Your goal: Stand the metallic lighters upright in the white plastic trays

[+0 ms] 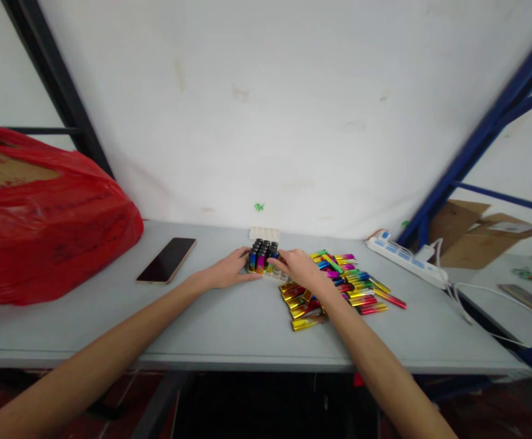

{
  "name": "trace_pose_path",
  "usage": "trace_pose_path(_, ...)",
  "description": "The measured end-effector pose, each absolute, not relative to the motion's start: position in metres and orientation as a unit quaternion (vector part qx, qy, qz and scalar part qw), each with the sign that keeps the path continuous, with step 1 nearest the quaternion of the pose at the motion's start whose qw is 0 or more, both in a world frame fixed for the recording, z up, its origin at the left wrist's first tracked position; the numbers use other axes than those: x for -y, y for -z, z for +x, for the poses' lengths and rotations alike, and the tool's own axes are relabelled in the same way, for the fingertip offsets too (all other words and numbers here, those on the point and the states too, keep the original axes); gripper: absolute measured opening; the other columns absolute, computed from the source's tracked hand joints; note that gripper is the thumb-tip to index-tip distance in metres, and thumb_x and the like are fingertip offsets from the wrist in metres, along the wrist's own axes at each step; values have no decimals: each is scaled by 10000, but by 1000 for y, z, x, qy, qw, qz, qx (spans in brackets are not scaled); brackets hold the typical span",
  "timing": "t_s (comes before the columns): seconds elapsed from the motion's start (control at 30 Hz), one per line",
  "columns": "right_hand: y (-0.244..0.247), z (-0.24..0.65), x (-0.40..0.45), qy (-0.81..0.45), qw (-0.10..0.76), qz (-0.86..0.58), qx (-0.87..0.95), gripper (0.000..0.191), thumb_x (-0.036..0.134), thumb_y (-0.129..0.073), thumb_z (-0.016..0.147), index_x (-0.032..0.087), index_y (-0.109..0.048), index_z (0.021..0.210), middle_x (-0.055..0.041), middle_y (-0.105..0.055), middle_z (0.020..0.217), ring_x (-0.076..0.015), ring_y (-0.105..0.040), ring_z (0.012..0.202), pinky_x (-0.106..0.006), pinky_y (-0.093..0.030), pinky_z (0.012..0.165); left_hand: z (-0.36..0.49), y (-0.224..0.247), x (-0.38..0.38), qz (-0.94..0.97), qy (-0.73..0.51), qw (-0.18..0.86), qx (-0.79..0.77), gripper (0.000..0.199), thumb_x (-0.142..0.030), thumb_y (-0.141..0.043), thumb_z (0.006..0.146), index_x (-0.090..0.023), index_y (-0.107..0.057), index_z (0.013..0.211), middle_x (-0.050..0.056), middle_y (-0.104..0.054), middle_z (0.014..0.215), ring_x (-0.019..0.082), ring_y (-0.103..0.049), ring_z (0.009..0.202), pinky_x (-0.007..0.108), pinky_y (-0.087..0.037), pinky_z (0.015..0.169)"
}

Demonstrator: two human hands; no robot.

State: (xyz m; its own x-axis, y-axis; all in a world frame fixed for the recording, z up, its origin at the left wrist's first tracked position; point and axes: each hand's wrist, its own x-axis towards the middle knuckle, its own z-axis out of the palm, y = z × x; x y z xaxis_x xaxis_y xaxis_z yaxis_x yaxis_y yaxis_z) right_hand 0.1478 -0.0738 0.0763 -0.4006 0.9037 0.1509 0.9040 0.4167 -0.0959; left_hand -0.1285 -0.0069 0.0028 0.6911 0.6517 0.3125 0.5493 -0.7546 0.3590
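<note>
A pale, egg-carton-like tray [275, 275] with a raised white lid flap [264, 233] stands near the wall. Upright in it is a tight group of shiny black-topped cylinders [260, 256] in blue, yellow and magenta; their exact kind is unclear. Around the left end of the group my left hand [228, 270] lies with thumb and fingers apart, touching the tray's side. My right hand [295, 266] is at the right end, its thumb and fingers closed around one of the cylinders. Beside and under my right wrist lies a loose pile of slim metallic-coloured sticks [305, 322].
A dark-screened phone [167, 261] lies on the grey table [229, 332] at left. Beyond it bulges a red plastic bag [55, 225]. A white power strip [405, 259] with cables sits at right, near a blue frame post and an open cardboard box [467, 241].
</note>
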Motion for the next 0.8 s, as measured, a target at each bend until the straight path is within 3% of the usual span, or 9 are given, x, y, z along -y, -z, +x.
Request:
trace_pose_path(0.23, -77, 147, 77, -8, 90, -536, 839, 512, 589, -492, 1226, 192, -814, 1200, -143, -875, 1086, -251, -813, 994, -282, -426, 779, -129, -1, 8, 909, -221, 125, -329, 724, -785, -664, 1064, -208, -687, 1500, 193, -664, 1613, 399, -624, 1513, 536, -486, 1338)
trace_pose_path(0.53, -79, 174, 68, -29, 171, -548, 818, 631, 619, -395, 1238, 236, -803, 946, -104, -818, 871, -246, -752, 833, -310, -406, 739, -130, -4, 7, 908, -203, 133, -341, 809, -868, -604, 1048, -199, -700, 1491, 198, -647, 1628, 419, -601, 1535, 543, -459, 1362)
trace_pose_path(0.67, -84, 217, 55, 35, 201, -653, 729, 502, 485, -420, 1248, 223, -810, 1071, -140, -849, 971, -271, -775, 926, -312, -462, 795, -129, -5, 7, 905, -204, 136, -347, 858, -921, -589, 1021, -207, -714, 1481, 195, -641, 1649, 416, -587, 1554, 538, -443, 1375)
trace_pose_path(0.8, -80, 265, 46, 56, 178, -748, 637, 331, 316, -501, 1210, 158, -773, 1312, -195, -850, 1233, -283, -779, 1136, -321, -506, 925, -129, -5, 7, 901, -206, 137, -356, 868, -918, -601, 1013, -191, -723, 1470, 212, -638, 1656, 433, -592, 1551, 560, -462, 1362)
